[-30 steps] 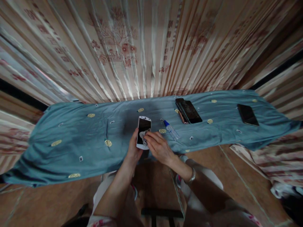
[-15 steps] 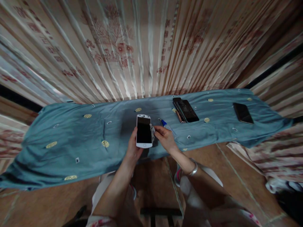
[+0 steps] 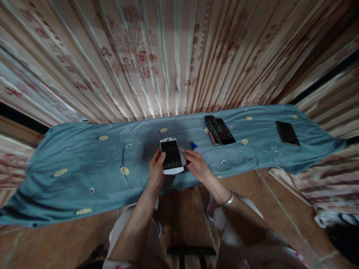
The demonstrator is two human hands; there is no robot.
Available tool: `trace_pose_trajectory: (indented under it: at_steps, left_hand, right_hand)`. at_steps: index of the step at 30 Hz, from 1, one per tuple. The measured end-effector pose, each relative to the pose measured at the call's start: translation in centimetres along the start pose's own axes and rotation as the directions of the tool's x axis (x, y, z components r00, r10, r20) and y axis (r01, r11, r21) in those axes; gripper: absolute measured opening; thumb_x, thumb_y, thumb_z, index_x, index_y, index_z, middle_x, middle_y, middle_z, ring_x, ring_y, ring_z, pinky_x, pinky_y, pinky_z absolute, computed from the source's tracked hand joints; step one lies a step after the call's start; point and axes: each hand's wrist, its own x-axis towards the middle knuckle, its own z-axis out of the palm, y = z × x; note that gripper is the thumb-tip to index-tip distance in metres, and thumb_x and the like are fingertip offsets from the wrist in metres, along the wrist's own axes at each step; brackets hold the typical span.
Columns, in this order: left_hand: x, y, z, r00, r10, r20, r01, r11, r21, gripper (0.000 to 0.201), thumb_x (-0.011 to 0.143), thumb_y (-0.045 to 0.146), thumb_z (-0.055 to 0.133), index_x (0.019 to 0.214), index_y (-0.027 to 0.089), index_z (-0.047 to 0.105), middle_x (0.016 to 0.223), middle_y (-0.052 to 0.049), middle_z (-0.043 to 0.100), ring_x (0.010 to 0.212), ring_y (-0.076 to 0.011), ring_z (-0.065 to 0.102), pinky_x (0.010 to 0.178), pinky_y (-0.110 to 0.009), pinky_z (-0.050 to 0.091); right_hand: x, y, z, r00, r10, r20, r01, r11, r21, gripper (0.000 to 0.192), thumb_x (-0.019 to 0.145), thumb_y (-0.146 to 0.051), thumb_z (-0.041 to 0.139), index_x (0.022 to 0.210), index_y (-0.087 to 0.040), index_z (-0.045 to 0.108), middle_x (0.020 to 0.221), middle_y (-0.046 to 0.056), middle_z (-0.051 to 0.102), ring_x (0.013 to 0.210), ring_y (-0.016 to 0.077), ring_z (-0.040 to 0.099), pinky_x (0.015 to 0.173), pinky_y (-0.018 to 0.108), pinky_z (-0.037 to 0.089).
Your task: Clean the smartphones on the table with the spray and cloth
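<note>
The white phone (image 3: 171,155) is gripped by the left hand (image 3: 156,169) near the table's (image 3: 84,160) front edge, its dark screen looking clean, while the right hand (image 3: 197,164) pinches a small wipe (image 3: 183,154) against the phone's side edge.

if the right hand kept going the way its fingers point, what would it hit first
The right hand points left, holding a small cloth against the white phone in the left hand. It would likely meet that phone's right edge first.

Bare forearms, silver bracelet (image 3: 228,200), light trousers (image 3: 241,224)
</note>
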Motion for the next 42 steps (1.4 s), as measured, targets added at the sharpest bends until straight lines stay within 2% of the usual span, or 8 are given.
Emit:
trace_pose_trajectory:
  at_steps: [4, 7, 10, 15, 21, 24, 31, 42]
  left_hand:
    - [0.0, 0.0, -0.2, 0.995, 0.088, -0.048, -0.083, 0.992, 0.097, 0.04, 0.063, 0.029, 0.08, 0.1, 0.019, 0.07, 0.098, -0.002, 0.073, 0.095, -0.0173, 0.065, 0.088, -0.026, 0.046]
    - [-0.1, 0.0, 0.0, 0.997, 0.08, 0.009, -0.08, 0.988, 0.135, 0.043, 0.065, 0.029, 0.079, 0.106, 0.018, 0.069, 0.107, -0.004, 0.071, 0.105, -0.0187, 0.063, 0.096, -0.028, 0.043]
    - [-0.4, 0.0, 0.3, 0.994, 0.077, 0.081, -0.092, 0.973, 0.21, 0.056, 0.056, 0.023, 0.084, 0.109, 0.017, 0.067, 0.109, -0.006, 0.07, 0.107, -0.0207, 0.061, 0.098, -0.029, 0.041]
    - [-0.4, -0.8, 0.5, 0.988, 0.108, 0.109, -0.14, 0.928, 0.344, 0.075, 0.04, 0.011, 0.087, 0.111, 0.018, 0.064, 0.108, -0.005, 0.068, 0.111, -0.0245, 0.058, 0.103, -0.034, 0.037]
    - [-0.7, -1.9, 0.5, 0.993, 0.099, 0.063, -0.115, 0.931, 0.347, 0.086, 0.035, 0.008, 0.087, 0.116, 0.02, 0.059, 0.12, -0.007, 0.062, 0.128, -0.0281, 0.047, 0.112, -0.039, 0.026]
    - [-0.8, -2.3, 0.5, 0.998, 0.057, 0.035, -0.065, 0.945, 0.322, 0.092, 0.032, 0.005, 0.087, 0.118, 0.02, 0.057, 0.117, -0.008, 0.063, 0.126, -0.0287, 0.049, 0.112, -0.04, 0.027]
    - [0.2, -2.0, 0.3, 0.999, -0.029, -0.03, 0.035, 0.977, 0.211, 0.07, 0.036, 0.005, 0.085, 0.101, 0.016, 0.063, 0.098, -0.005, 0.068, 0.103, -0.0231, 0.061, 0.102, -0.038, 0.037]
    - [-1.9, -1.8, 1.7, 0.959, -0.184, 0.217, 0.143, 0.971, 0.189, 0.054, 0.045, 0.013, 0.086, 0.097, 0.019, 0.07, 0.097, -0.005, 0.073, 0.098, -0.0229, 0.066, 0.099, -0.038, 0.043]
  right_hand:
    - [0.0, 0.0, -0.1, 1.0, 0.006, -0.014, -0.006, 1.0, 0.005, 0.031, 0.06, -0.037, 0.085, 0.085, -0.023, 0.074, 0.084, 0.002, 0.076, 0.076, 0.0182, 0.07, 0.078, 0.034, 0.056]
    - [0.0, -0.1, -0.1, 1.0, 0.005, -0.004, -0.005, 1.0, 0.006, 0.03, 0.061, -0.035, 0.084, 0.087, -0.022, 0.074, 0.084, 0.002, 0.076, 0.077, 0.0174, 0.07, 0.077, 0.032, 0.055]
    - [-0.1, -0.3, 0.0, 1.0, 0.0, 0.007, 0.0, 1.0, 0.01, 0.029, 0.061, -0.034, 0.084, 0.085, -0.021, 0.075, 0.082, 0.002, 0.075, 0.075, 0.016, 0.069, 0.074, 0.03, 0.055]
    - [-0.4, -0.7, 0.7, 1.0, -0.021, -0.005, 0.021, 0.999, -0.031, 0.027, 0.059, -0.035, 0.082, 0.081, -0.022, 0.075, 0.079, 0.001, 0.075, 0.071, 0.0158, 0.068, 0.071, 0.029, 0.054]
    - [-0.3, -1.2, 0.7, 0.997, -0.065, -0.047, 0.06, 0.994, -0.089, 0.027, 0.059, -0.033, 0.079, 0.082, -0.022, 0.074, 0.083, 0.001, 0.075, 0.074, 0.0162, 0.068, 0.068, 0.027, 0.053]
    - [-0.1, -1.5, 0.2, 0.992, -0.106, -0.062, 0.098, 0.987, -0.127, 0.024, 0.062, -0.035, 0.078, 0.082, -0.022, 0.073, 0.081, 0.001, 0.074, 0.074, 0.0158, 0.067, 0.068, 0.027, 0.053]
    - [-0.7, -1.4, 0.9, 0.986, -0.167, 0.009, 0.165, 0.96, -0.225, 0.016, 0.062, -0.028, 0.076, 0.077, -0.023, 0.074, 0.077, -0.002, 0.073, 0.074, 0.0147, 0.065, 0.074, 0.028, 0.052]
    - [0.8, -2.6, -0.5, 0.952, -0.283, -0.121, 0.248, 0.939, -0.24, 0.018, 0.064, -0.034, 0.075, 0.079, -0.023, 0.072, 0.078, -0.001, 0.071, 0.073, 0.0139, 0.063, 0.073, 0.028, 0.05]
